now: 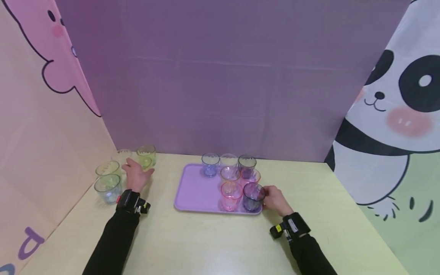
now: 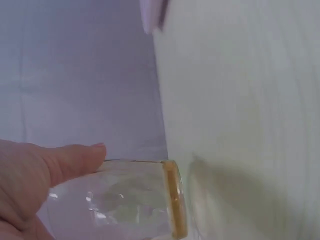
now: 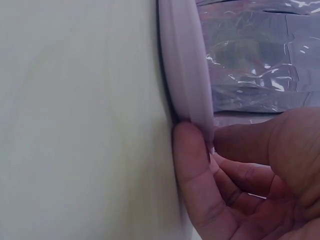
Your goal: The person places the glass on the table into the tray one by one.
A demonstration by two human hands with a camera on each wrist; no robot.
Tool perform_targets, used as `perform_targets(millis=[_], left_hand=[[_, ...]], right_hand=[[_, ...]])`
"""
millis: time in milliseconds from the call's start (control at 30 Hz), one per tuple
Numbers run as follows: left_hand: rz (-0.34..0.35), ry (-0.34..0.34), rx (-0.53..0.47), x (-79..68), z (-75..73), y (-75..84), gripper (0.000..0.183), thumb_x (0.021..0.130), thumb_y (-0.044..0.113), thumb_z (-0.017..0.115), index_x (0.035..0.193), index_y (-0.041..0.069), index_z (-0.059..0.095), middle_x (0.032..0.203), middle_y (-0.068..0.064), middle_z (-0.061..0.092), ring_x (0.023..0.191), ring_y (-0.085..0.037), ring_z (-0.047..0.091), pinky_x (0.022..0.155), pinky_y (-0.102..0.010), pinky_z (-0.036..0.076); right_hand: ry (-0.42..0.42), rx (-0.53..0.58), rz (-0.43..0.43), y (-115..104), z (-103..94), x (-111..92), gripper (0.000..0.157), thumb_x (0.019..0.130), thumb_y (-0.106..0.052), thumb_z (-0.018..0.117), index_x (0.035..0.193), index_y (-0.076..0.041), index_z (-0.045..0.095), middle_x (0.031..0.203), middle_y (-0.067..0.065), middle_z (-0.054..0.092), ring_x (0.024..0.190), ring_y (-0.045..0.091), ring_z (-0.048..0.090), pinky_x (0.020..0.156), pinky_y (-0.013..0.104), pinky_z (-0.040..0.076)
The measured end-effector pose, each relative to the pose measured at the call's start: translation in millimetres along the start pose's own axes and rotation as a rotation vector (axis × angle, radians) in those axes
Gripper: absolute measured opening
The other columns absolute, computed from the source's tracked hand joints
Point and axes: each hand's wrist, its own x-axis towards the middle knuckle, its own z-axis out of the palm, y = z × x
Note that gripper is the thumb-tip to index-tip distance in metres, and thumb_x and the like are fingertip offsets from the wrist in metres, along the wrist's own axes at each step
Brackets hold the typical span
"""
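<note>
At the left, my left hand (image 1: 136, 175) is spread beside a yellow-green glass (image 1: 146, 156). In the left wrist view its thumb (image 2: 82, 159) points along the side of a clear-looking glass with an amber base (image 2: 176, 200); contact is unclear and the other fingers are mostly hidden. On the right, my right hand (image 1: 277, 200) pinches the near right corner of a purple tray (image 1: 199, 194). The right wrist view shows one finger below the tray's rim (image 3: 192, 75) and the thumb above it. A dark purple glass (image 1: 253, 198) stands just inside that corner.
Other glasses on the tray include a pink one (image 1: 231, 196), a blue one (image 1: 211, 165) and a dark one (image 1: 247, 162). Left of my left hand stand a blue glass (image 1: 109, 189), a green one (image 1: 107, 168) and a clear one (image 1: 123, 154). A purple backdrop (image 1: 220, 95) closes the table's back.
</note>
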Motion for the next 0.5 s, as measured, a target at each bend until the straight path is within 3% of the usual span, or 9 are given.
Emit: perform_targets(millis=[133, 300, 400, 500], left_hand=[[-0.022, -0.015, -0.052, -1.5, 0.9, 8.8, 0.109, 0.074, 0.035, 0.072, 0.142, -0.007, -0.002, 0.135, -0.040, 0.015, 0.114, -0.050, 0.038, 0.094, -0.057, 0.038], [-0.039, 0.020, -0.190, -7.6, 5.6, 21.7, 0.095, 0.068, 0.037, 0.077, 0.137, -0.002, 0.025, 0.130, -0.032, 0.026, 0.108, -0.039, 0.042, 0.089, -0.048, 0.042], [-0.015, 0.007, -0.273, -12.8, 10.7, 31.3, 0.082, 0.066, 0.035, 0.079, 0.129, 0.003, 0.038, 0.125, -0.026, 0.031, 0.101, -0.031, 0.043, 0.080, -0.038, 0.043], [0.036, -0.046, -0.339, -17.5, 17.4, 41.7, 0.076, 0.066, 0.029, 0.080, 0.125, 0.004, 0.039, 0.121, -0.023, 0.036, 0.100, -0.029, 0.042, 0.076, -0.034, 0.041]], right_hand=[[0.010, 0.008, 0.000, -0.3, -1.0, 0.5, 0.037, 0.064, 0.019, 0.045, 0.093, 0.003, 0.062, 0.088, 0.014, 0.062, 0.073, 0.021, 0.061, 0.056, 0.030, 0.055], [0.006, 0.015, -0.009, -0.9, -0.5, -0.4, 0.035, 0.065, 0.019, 0.045, 0.092, 0.003, 0.062, 0.087, 0.015, 0.061, 0.073, 0.021, 0.060, 0.056, 0.031, 0.055], [-0.003, 0.017, -0.001, -1.3, -0.3, -1.0, 0.033, 0.066, 0.018, 0.045, 0.090, 0.003, 0.061, 0.087, 0.014, 0.061, 0.074, 0.021, 0.060, 0.056, 0.031, 0.056], [-0.002, 0.011, 0.007, -1.6, -0.7, -0.9, 0.032, 0.066, 0.018, 0.045, 0.088, 0.001, 0.061, 0.086, 0.014, 0.060, 0.075, 0.022, 0.060, 0.056, 0.030, 0.055]])
